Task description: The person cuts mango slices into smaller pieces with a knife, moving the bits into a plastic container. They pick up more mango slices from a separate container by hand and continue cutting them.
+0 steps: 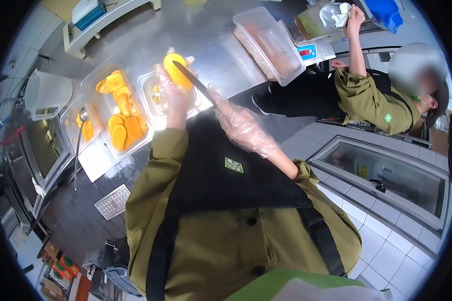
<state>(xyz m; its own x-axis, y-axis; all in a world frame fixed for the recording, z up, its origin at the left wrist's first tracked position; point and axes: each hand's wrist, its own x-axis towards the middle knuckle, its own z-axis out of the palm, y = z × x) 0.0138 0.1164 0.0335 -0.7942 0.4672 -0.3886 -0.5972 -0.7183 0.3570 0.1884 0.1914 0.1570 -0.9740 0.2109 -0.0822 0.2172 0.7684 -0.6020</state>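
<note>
My left hand (176, 98), in a clear plastic glove, is closed around a peeled yellow mango (178, 71) above the counter. My right hand (243, 125), gloved too, grips a knife (195, 81) by its handle, and the blade lies against or just over the fruit; whether it cuts in cannot be seen. Under the mango sits a small clear tub (146, 83) with a few yellow scraps. Left of it, a larger clear container (92, 85) holds several peeled mango pieces (121, 113). Beside that, a ladle (83, 115) rests in a tub (67, 122) of orange bits.
A white pitcher (47, 93) stands at the far left. On the steel counter (196, 30) are a large clear bin (286, 62) and a scale (309, 52) with a blue panel. At right, a co-worker's hand (355, 20) holds a white cloth (335, 15).
</note>
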